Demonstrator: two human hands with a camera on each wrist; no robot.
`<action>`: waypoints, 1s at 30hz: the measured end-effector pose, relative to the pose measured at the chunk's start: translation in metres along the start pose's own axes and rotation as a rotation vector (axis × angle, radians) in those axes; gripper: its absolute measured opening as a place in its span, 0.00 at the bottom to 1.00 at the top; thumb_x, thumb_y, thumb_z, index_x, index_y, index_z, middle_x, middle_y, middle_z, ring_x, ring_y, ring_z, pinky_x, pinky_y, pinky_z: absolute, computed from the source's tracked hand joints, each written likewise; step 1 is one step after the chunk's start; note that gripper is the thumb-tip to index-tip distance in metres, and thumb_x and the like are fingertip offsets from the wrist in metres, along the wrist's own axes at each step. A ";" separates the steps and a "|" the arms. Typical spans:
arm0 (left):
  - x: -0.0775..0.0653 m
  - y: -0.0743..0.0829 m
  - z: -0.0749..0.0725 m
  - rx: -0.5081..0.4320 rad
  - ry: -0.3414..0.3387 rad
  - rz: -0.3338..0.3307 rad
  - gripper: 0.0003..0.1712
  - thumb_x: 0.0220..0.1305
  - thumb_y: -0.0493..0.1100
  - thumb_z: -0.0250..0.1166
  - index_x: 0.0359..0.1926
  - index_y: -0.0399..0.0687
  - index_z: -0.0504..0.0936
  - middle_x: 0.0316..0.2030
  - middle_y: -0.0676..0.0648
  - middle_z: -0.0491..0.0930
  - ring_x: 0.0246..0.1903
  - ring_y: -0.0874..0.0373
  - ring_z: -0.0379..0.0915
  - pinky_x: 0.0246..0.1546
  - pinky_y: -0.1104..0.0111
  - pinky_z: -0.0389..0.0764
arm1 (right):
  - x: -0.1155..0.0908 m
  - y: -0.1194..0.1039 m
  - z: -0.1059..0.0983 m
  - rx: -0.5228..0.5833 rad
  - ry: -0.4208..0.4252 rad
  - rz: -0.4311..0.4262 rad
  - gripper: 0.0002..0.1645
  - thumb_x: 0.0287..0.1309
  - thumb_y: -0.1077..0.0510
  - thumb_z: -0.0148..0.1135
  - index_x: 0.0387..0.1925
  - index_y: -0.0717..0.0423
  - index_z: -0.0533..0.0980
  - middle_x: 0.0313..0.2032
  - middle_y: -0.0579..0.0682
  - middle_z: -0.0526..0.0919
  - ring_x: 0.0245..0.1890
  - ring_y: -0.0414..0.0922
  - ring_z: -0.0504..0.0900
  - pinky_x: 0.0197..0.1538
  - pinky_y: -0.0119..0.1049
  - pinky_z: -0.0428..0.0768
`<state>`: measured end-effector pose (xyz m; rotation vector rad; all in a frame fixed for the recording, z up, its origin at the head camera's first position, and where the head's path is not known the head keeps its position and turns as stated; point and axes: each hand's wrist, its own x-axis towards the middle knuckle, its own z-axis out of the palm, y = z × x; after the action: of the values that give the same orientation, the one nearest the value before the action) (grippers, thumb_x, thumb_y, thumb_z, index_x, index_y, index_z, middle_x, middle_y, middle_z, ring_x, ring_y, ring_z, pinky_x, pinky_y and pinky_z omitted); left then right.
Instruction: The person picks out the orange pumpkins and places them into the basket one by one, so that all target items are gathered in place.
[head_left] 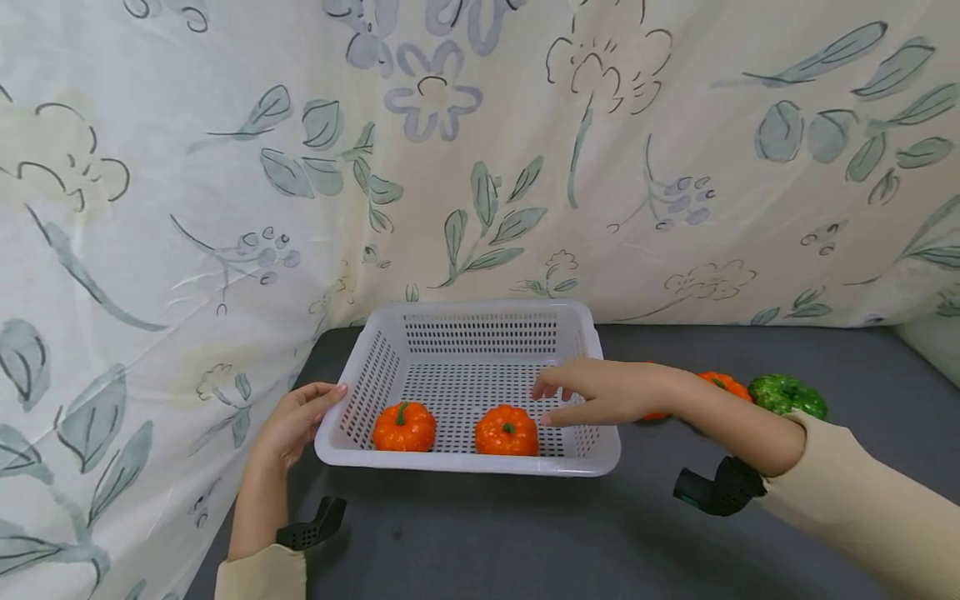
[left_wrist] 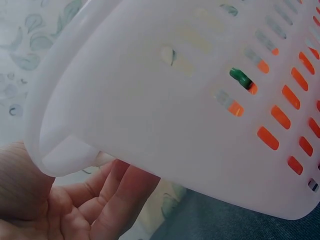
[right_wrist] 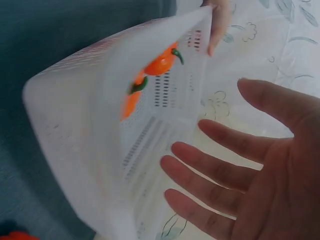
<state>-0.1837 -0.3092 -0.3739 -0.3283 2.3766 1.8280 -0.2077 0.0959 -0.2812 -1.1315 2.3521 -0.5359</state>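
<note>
A white plastic basket [head_left: 465, 460] with slotted walls holds two small orange pumpkins with green stems, one at front left [head_left: 404, 427] and one near the front middle [head_left: 506, 431]. My left hand [head_left: 300, 417] grips the basket's left rim, thumb on top; in the left wrist view its fingers [left_wrist: 117, 195] curl below the rim. Over the basket's right side hovers my right hand [head_left: 600, 390], holding nothing. The right wrist view shows that hand's fingers [right_wrist: 215, 170] spread and apart from the pumpkins.
Right of the basket, partly hidden by my right forearm, lie orange pumpkins [head_left: 726, 384] and a green one [head_left: 787, 394] on the dark grey table [head_left: 480, 542]. A floral cloth [head_left: 480, 208] hangs behind the table and along its left side.
</note>
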 end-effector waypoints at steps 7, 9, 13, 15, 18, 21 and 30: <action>0.000 0.000 0.000 -0.005 0.005 -0.014 0.33 0.61 0.55 0.60 0.54 0.32 0.66 0.35 0.51 0.78 0.32 0.59 0.78 0.35 0.62 0.82 | -0.030 0.014 0.006 -0.008 0.118 0.023 0.26 0.60 0.41 0.54 0.54 0.51 0.70 0.52 0.46 0.75 0.48 0.47 0.74 0.44 0.40 0.77; 0.000 0.000 0.000 -0.009 0.005 -0.014 0.32 0.61 0.55 0.60 0.54 0.32 0.67 0.35 0.51 0.78 0.32 0.59 0.79 0.35 0.62 0.82 | -0.037 0.017 0.008 -0.013 0.156 0.037 0.28 0.59 0.39 0.55 0.54 0.50 0.70 0.52 0.46 0.75 0.48 0.46 0.75 0.43 0.39 0.77; -0.001 0.001 0.000 -0.024 -0.001 -0.017 0.30 0.61 0.54 0.60 0.53 0.34 0.68 0.34 0.52 0.79 0.31 0.60 0.79 0.35 0.62 0.82 | -0.050 0.024 0.011 -0.025 0.231 0.026 0.31 0.58 0.36 0.54 0.54 0.52 0.70 0.52 0.46 0.75 0.48 0.46 0.74 0.47 0.43 0.76; -0.001 0.002 0.000 -0.029 -0.005 -0.018 0.30 0.61 0.54 0.60 0.52 0.34 0.68 0.34 0.52 0.79 0.31 0.59 0.79 0.35 0.62 0.82 | -0.056 0.027 0.012 -0.031 0.265 0.025 0.32 0.57 0.36 0.54 0.54 0.53 0.71 0.51 0.46 0.76 0.47 0.45 0.74 0.47 0.44 0.76; -0.001 0.002 0.000 -0.023 -0.003 -0.016 0.30 0.61 0.54 0.60 0.52 0.34 0.68 0.34 0.52 0.79 0.31 0.59 0.79 0.35 0.61 0.82 | -0.064 0.031 0.014 -0.033 0.325 0.051 0.31 0.55 0.36 0.56 0.53 0.52 0.72 0.49 0.45 0.77 0.46 0.44 0.75 0.45 0.42 0.78; -0.001 0.002 0.000 -0.017 0.001 -0.011 0.30 0.61 0.54 0.60 0.52 0.34 0.68 0.34 0.52 0.79 0.32 0.59 0.79 0.35 0.61 0.82 | -0.072 0.035 0.017 0.001 0.357 0.079 0.31 0.53 0.36 0.59 0.52 0.50 0.72 0.48 0.44 0.77 0.45 0.43 0.76 0.43 0.38 0.79; 0.000 0.001 -0.001 -0.023 -0.004 -0.015 0.28 0.62 0.54 0.60 0.51 0.34 0.68 0.33 0.52 0.79 0.31 0.59 0.79 0.35 0.61 0.82 | -0.090 0.057 0.029 0.019 0.394 0.113 0.31 0.52 0.39 0.62 0.54 0.50 0.71 0.52 0.49 0.76 0.46 0.45 0.77 0.41 0.38 0.79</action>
<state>-0.1837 -0.3093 -0.3723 -0.3431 2.3459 1.8491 -0.1770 0.1966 -0.3128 -0.9444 2.7161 -0.7997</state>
